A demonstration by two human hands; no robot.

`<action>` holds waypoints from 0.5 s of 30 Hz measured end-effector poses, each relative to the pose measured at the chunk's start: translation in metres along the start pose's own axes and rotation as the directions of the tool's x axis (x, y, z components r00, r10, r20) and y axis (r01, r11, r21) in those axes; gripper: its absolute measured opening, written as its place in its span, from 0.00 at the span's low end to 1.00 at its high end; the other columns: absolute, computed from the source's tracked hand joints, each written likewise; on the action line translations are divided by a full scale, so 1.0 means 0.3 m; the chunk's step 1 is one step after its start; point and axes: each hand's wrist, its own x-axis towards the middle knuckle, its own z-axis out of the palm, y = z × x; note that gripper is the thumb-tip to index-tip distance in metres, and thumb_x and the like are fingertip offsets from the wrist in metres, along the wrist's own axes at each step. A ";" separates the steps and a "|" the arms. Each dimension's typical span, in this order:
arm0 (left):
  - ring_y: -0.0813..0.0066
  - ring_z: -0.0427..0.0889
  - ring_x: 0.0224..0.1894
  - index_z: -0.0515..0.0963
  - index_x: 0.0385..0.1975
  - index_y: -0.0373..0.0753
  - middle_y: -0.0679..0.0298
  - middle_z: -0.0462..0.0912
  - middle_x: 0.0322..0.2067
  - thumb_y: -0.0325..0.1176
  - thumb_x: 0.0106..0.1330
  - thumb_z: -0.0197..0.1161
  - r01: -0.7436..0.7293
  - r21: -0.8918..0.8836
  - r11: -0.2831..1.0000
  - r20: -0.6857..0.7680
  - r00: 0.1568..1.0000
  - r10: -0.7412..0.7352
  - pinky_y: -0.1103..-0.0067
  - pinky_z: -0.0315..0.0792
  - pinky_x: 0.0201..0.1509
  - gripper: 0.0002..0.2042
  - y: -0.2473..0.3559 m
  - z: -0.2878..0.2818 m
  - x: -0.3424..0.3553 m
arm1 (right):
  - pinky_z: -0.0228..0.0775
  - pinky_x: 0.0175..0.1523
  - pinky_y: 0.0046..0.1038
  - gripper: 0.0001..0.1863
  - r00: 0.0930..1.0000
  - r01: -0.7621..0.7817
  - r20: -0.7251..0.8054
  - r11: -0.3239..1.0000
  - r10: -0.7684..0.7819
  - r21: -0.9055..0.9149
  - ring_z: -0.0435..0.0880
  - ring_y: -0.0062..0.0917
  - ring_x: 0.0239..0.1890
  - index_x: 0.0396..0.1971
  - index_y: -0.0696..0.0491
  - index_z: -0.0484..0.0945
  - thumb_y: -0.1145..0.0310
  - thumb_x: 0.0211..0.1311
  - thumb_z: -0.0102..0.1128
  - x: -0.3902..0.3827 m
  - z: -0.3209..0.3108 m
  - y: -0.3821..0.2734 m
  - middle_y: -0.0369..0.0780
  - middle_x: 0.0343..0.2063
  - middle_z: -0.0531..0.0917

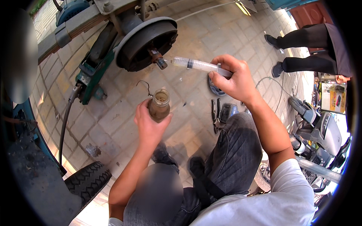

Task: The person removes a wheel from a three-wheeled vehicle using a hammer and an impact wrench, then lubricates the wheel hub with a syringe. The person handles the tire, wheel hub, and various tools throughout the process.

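As the left hand (148, 126) grips a bottle (160, 107), the right hand (239, 80) a syringe (200, 65) — block paving (117, 128) below, tyre (89, 182) lower left

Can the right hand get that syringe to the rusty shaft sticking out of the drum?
Probably yes: the right hand holds the syringe with its tip beside the shaft, and nothing visible blocks the way.

Smooth plstc syringe (201, 66) (glossy), rough mtl axle (157, 57)
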 end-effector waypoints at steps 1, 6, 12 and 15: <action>0.53 0.72 0.58 0.68 0.56 0.36 0.53 0.73 0.53 0.39 0.43 0.79 -0.004 0.002 1.000 0.001 1.000 0.004 0.61 0.59 0.63 0.39 -0.004 0.002 -0.001 | 0.59 0.23 0.22 0.11 1.000 -0.006 0.011 1.000 0.006 -0.003 0.68 0.14 0.16 0.34 0.59 0.80 0.71 0.51 0.66 0.022 -0.010 -0.005 0.34 0.12 0.74; 0.53 0.72 0.58 0.68 0.56 0.35 0.53 0.73 0.53 0.39 0.43 0.79 0.007 -0.006 1.000 -0.001 1.000 -0.007 0.61 0.59 0.63 0.38 -0.003 0.000 0.002 | 0.58 0.22 0.25 0.14 0.996 0.014 0.093 0.999 -0.009 -0.053 0.64 0.18 0.14 0.34 0.57 0.82 0.66 0.48 0.68 0.108 -0.092 0.002 0.33 0.10 0.67; 0.52 0.77 0.53 0.68 0.54 0.31 0.50 0.74 0.50 0.37 0.45 0.79 -0.059 0.071 0.996 -0.015 0.998 0.061 0.65 0.70 0.58 0.37 0.013 0.000 0.006 | 0.54 0.24 0.25 0.15 0.987 0.007 0.161 0.999 0.000 -0.042 0.62 0.15 0.18 0.34 0.58 0.81 0.65 0.48 0.66 0.189 -0.132 -0.029 0.30 0.12 0.62; 0.52 0.77 0.53 0.68 0.54 0.30 0.50 0.74 0.50 0.37 0.45 0.79 -0.056 0.075 0.996 -0.020 0.998 0.058 0.65 0.70 0.59 0.37 0.013 -0.005 0.004 | 0.51 0.24 0.22 0.13 0.956 0.014 0.293 0.994 0.018 -0.107 0.61 0.12 0.18 0.33 0.58 0.79 0.66 0.48 0.65 0.192 -0.167 -0.028 0.29 0.14 0.64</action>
